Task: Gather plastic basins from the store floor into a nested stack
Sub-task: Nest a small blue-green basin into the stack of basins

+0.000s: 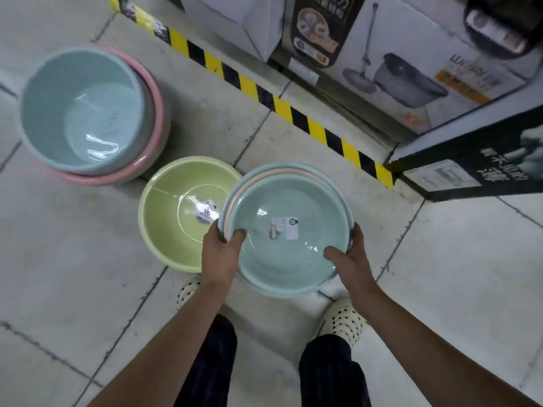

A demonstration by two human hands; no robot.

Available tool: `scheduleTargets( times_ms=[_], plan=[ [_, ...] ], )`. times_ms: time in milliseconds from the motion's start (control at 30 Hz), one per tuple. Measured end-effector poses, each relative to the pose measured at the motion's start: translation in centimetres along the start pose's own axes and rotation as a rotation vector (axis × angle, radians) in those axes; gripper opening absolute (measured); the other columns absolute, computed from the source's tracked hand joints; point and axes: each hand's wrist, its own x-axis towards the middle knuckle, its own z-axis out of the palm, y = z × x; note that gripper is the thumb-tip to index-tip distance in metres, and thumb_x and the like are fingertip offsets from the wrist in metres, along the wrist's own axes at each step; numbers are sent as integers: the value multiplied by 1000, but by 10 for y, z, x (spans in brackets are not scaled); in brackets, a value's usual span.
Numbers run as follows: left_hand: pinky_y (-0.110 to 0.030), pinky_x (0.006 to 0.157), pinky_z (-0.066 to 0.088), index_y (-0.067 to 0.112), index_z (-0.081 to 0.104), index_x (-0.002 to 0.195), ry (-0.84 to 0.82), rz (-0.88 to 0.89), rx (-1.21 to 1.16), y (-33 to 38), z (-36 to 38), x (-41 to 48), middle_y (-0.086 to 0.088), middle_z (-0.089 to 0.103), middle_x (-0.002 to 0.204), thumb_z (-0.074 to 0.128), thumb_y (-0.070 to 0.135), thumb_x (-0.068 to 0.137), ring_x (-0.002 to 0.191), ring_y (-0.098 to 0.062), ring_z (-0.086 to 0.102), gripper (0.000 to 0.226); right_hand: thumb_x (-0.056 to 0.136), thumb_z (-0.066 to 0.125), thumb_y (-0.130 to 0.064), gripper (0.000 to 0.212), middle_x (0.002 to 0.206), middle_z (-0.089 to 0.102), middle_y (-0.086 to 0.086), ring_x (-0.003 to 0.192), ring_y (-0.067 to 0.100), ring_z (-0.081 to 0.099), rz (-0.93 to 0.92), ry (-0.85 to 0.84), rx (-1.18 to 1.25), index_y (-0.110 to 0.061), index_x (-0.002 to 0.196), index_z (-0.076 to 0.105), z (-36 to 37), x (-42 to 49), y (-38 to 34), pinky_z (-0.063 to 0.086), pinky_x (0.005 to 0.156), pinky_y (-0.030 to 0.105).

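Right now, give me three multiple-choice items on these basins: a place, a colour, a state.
1. The green basin lies: A on the floor left of the held stack B on a shelf C in the stack
2. The stack's top basin is: A yellow B light blue C red
3. The left hand and right hand: A idle B one grips C both grip the rim
1A, it sits on the floor beside the stack; 2B, its inside shows light blue; 3C, thumbs curl over the rim.
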Motion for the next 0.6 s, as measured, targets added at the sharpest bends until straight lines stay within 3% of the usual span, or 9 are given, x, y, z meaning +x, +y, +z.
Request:
scheduleTargets(
  times_ms=[167,267,367,500,600],
  plan=[
    [-31,74,51,19,61,114,119,-98,-71,16,-90,15,6,68,99,62,21,89,89,-13,65,25,63,62,-19,61,111,65,-3,95,12,66,60,-99,-105,-26,122,48,92,4,-43,51,68,22],
    [-43,85,56,15,61,113,172,-190,-101,7,-129,38,-4,68,102,67,31,75,94,-25,67,41,60,64,-24,53,103,67,-3,92,18,65,129,-111,-181,-20,112,53,142,19,-47,51,70,29],
    [-45,88,56,9,63,111,197,-284,-168,-14,-146,66,-10,70,105,65,33,63,94,-28,68,54,70,68,-15,40,95,66,-3,83,17,63,158,-76,-194,-16,109,57,177,35,-35,47,65,28],
    [-41,81,56,9,67,108,185,-295,-204,-37,-153,98,-10,71,100,65,21,71,91,-28,68,38,73,67,-8,37,98,67,3,81,17,63,198,-34,-201,-15,109,58,202,54,-6,48,64,28],
    [-40,80,59,12,70,97,144,-250,-161,-57,-153,123,-11,72,98,68,23,66,89,-29,70,33,67,69,-11,45,103,68,4,86,20,64,221,-14,-203,-17,110,58,207,70,12,50,69,30]
  ],
)
